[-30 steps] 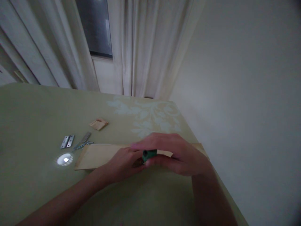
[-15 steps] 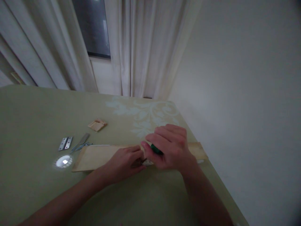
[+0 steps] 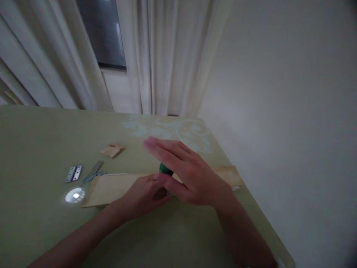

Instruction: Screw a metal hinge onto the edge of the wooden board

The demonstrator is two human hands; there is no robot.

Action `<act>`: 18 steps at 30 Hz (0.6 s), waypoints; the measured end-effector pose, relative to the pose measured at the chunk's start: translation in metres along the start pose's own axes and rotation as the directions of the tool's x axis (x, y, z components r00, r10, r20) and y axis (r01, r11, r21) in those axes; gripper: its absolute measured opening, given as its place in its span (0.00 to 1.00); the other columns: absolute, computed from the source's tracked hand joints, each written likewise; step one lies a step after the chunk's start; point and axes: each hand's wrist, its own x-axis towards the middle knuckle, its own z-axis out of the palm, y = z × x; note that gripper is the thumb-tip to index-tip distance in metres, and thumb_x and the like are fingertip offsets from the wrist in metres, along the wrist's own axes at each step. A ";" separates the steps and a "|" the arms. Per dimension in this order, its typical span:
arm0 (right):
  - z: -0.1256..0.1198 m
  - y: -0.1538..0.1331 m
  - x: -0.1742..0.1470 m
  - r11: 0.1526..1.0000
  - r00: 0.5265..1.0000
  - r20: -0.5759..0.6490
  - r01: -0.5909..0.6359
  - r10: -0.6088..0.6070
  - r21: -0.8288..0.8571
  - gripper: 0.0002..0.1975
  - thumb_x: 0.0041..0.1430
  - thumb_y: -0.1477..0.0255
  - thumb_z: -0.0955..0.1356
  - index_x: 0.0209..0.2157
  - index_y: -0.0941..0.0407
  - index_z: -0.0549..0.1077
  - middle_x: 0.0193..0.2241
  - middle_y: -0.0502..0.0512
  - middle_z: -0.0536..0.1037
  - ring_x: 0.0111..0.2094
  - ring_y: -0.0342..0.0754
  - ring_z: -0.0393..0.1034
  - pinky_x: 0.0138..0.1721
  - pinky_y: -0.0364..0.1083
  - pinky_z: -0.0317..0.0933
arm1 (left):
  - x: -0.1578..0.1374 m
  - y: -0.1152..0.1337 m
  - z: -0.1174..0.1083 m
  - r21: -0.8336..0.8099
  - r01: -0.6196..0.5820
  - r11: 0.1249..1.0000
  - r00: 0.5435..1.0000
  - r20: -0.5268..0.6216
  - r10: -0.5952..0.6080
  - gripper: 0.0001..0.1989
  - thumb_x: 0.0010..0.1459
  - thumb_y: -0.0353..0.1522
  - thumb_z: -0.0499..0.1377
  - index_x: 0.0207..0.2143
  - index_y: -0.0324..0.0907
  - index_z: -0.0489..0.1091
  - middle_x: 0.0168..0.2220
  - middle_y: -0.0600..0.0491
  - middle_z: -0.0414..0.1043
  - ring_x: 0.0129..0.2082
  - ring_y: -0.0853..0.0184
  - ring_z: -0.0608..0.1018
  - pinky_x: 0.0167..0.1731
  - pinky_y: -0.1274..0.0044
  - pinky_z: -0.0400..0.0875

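Observation:
My right hand (image 3: 186, 173) is spread over a green screwdriver handle (image 3: 165, 169), fingers stretched out and thumb apart below. The handle shows between the thumb and forefinger; its shaft is mostly hidden. My left hand (image 3: 145, 193) rests on a long pale wooden board (image 3: 111, 186), its fingers curled together at the board's near edge, just below the handle. What those fingers grip is hidden. A bit of pale metal shows under my right thumb, too covered to make out fully.
To the left on the green table (image 3: 50, 141) lie an opened metal hinge (image 3: 74, 174), several long screws (image 3: 95, 176) and a flat grey metal piece (image 3: 97, 166). Behind them is a small wooden piece (image 3: 112, 150). A wall (image 3: 279, 111) runs along the right side; curtains (image 3: 161, 56) hang behind.
My right hand has opened from its closed grip on the screwdriver and moved a little left. The green handle stands more upright and further left. My left hand stays nearly in place.

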 end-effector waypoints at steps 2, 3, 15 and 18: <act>-0.005 0.001 0.001 0.977 0.991 0.128 -0.067 0.041 0.204 0.31 0.83 0.70 0.60 0.81 0.53 0.50 0.78 0.62 0.63 0.77 0.49 0.59 0.74 0.54 0.58 | 0.000 -0.002 0.000 -0.011 -0.022 1.000 0.999 0.035 0.022 0.04 0.68 0.35 0.64 0.40 0.45 0.78 0.41 0.51 0.83 0.39 0.61 0.82 0.37 0.73 0.73; -0.007 0.002 0.001 0.960 0.987 0.160 -0.072 0.028 0.272 0.32 0.83 0.70 0.60 0.81 0.51 0.49 0.77 0.61 0.65 0.76 0.48 0.61 0.73 0.52 0.60 | -0.001 -0.003 0.000 -0.021 -0.028 0.999 0.998 0.047 0.029 0.04 0.68 0.34 0.64 0.42 0.45 0.78 0.41 0.51 0.82 0.39 0.61 0.82 0.38 0.73 0.72; -0.013 0.004 0.000 0.950 0.990 0.133 -0.002 -0.041 0.313 0.27 0.82 0.71 0.59 0.76 0.61 0.60 0.74 0.67 0.69 0.74 0.51 0.64 0.71 0.52 0.62 | 0.002 -0.006 -0.001 -0.010 -0.049 0.999 0.996 0.070 0.049 0.04 0.68 0.33 0.64 0.38 0.43 0.75 0.38 0.51 0.78 0.36 0.62 0.78 0.35 0.73 0.65; -0.010 0.005 -0.005 0.981 0.993 0.110 -0.064 0.045 0.184 0.24 0.83 0.65 0.63 0.74 0.53 0.66 0.57 0.58 0.85 0.54 0.46 0.82 0.55 0.45 0.71 | 0.002 -0.007 0.000 -0.021 -0.046 0.999 0.995 0.087 0.048 0.03 0.66 0.32 0.66 0.39 0.43 0.75 0.38 0.52 0.79 0.35 0.63 0.77 0.34 0.73 0.63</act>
